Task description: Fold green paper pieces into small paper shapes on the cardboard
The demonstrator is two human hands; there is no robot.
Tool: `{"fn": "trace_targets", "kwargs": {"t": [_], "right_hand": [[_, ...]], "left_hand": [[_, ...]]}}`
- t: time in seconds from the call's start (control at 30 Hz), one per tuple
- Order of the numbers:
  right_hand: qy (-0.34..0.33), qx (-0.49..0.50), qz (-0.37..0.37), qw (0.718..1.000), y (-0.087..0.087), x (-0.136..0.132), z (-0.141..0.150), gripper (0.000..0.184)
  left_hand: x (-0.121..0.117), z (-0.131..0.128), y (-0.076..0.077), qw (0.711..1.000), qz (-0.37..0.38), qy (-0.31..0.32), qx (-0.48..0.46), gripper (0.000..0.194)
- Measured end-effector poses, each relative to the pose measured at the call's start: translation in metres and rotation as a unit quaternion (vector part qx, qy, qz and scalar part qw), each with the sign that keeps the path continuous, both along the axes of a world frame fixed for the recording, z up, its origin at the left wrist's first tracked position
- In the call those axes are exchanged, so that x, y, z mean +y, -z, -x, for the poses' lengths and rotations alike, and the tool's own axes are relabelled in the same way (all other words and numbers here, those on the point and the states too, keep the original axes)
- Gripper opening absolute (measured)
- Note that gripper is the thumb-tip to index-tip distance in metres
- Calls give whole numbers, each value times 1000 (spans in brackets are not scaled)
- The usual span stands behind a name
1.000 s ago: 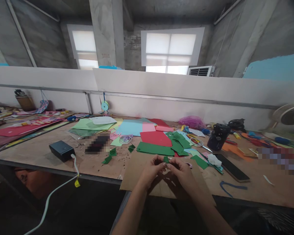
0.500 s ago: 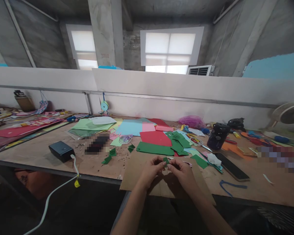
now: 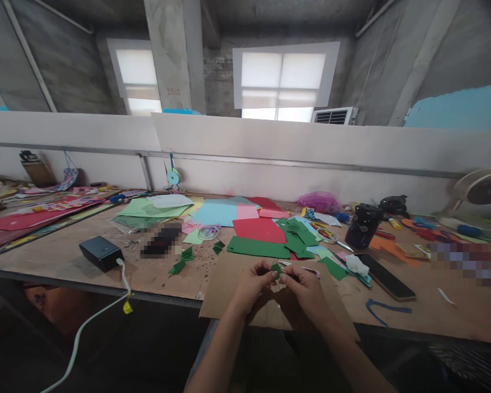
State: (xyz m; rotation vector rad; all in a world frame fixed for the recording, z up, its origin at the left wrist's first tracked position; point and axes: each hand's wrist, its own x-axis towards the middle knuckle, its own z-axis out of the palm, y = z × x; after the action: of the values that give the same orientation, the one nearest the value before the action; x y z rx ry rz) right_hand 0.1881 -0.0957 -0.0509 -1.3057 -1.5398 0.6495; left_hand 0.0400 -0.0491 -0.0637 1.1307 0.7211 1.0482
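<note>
Over a brown cardboard sheet, my left hand and my right hand meet and pinch a small piece of green paper between their fingertips. Much of the piece is covered by the fingers. Scissors lie partly hidden behind my right hand. Just beyond the cardboard is a long dark green strip. Several small folded green pieces rest on the table to the left, and a heap of cut green paper sits farther back on the right.
Red paper and light blue paper lie at the back. On the right are a phone, a dark bottle, a crumpled tissue and a blue strip. A black box with a white cable stands left.
Both hands stay in the same place, still holding the green paper, which looks slightly turned between the fingertips. The whole view has shifted very slightly.
</note>
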Motion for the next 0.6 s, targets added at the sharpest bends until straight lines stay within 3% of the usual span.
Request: {"fn": "trace_targets", "kwargs": {"t": [0.37,0.6], "right_hand": [[16,-27,-19,999,-4,-2,1,23],[18,-45,-48,998,0,-5,1,19]], "left_hand": [[1,-1,1,1000,-4,11,7,30],[-1,2,-1,999,-15,4,-41,21]]}}
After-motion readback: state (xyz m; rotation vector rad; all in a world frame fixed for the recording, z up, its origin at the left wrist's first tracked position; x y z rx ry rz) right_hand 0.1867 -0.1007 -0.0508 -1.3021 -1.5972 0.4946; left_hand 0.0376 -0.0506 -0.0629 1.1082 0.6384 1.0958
